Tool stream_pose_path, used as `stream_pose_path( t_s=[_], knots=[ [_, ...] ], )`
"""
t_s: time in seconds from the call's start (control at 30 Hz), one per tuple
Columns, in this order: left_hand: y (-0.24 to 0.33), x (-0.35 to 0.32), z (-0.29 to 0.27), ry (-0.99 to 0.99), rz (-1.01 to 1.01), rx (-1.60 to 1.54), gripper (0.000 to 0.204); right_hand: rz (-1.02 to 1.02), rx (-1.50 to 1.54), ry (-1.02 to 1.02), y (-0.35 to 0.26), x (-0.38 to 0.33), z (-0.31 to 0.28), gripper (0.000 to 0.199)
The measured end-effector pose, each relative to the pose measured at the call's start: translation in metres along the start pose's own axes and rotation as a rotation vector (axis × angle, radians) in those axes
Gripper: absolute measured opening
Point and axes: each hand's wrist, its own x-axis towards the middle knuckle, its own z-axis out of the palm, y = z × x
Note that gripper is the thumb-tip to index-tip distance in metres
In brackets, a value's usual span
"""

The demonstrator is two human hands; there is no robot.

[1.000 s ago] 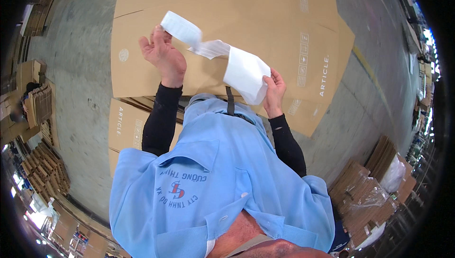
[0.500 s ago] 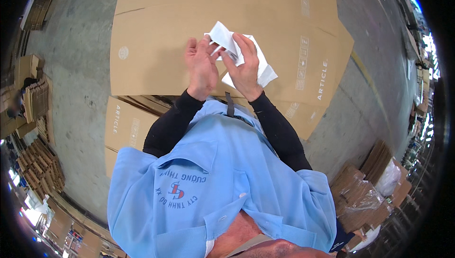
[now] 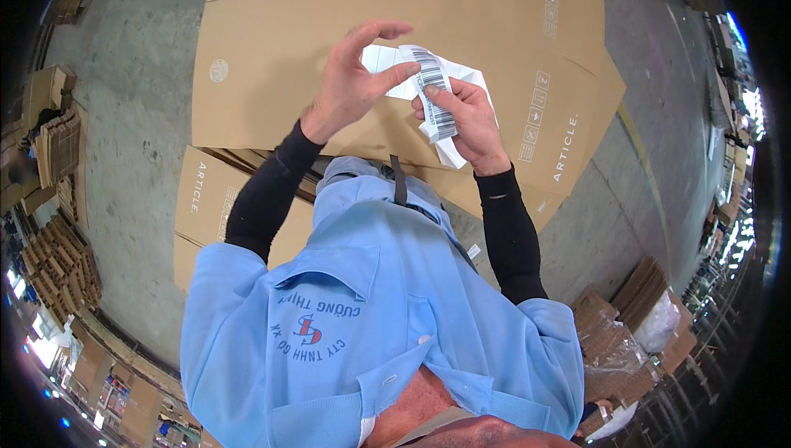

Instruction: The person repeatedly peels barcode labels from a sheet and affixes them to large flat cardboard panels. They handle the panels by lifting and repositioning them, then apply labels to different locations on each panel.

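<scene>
A folded strip of white barcode labels (image 3: 435, 90) is pinched in my right hand (image 3: 478, 125), its thumb lying across the printed face. More white label paper (image 3: 482, 102) spreads behind and beside that hand. My left hand (image 3: 346, 77) is open at the left of the strip, fingers arched away from the thumb. Its thumb tip reaches the strip's left edge; whether it touches cannot be made out. Both hands are above a large flat brown cardboard carton (image 3: 288, 61) with pale printing.
More flat cardboard (image 3: 198, 209) lies lower down at the left. Concrete floor (image 3: 124, 143) surrounds the stack. Stacked cardboard pieces (image 3: 58, 259) stand at the far left, and plastic-wrapped cardboard (image 3: 610, 337) stands at the lower right. A small white slip (image 3: 473, 250) shows beside my right forearm.
The strip has turned so its barcodes face up. My right hand has shifted right and now pinches it. My left hand has risen and opened, with its fingers away from the paper.
</scene>
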Motion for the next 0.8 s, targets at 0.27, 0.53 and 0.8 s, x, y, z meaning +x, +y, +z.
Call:
stream_pose_path(
  t_s=[0.27,0.53,0.8],
  knots=[
    [-0.028,0.029,-0.016,-0.193,-0.17,0.099,0.012,-0.156,-0.11,0.05,0.018,0.018,0.01,0.039],
    [-0.099,0.065,-0.007,-0.239,-0.159,0.227,0.02,0.189,-0.104,0.181,0.054,0.064,-0.037,0.028],
    [-0.221,0.127,0.024,-0.393,-0.182,0.272,0.031,0.037,-0.125,0.358,0.109,0.169,-0.095,0.032]
  ],
)
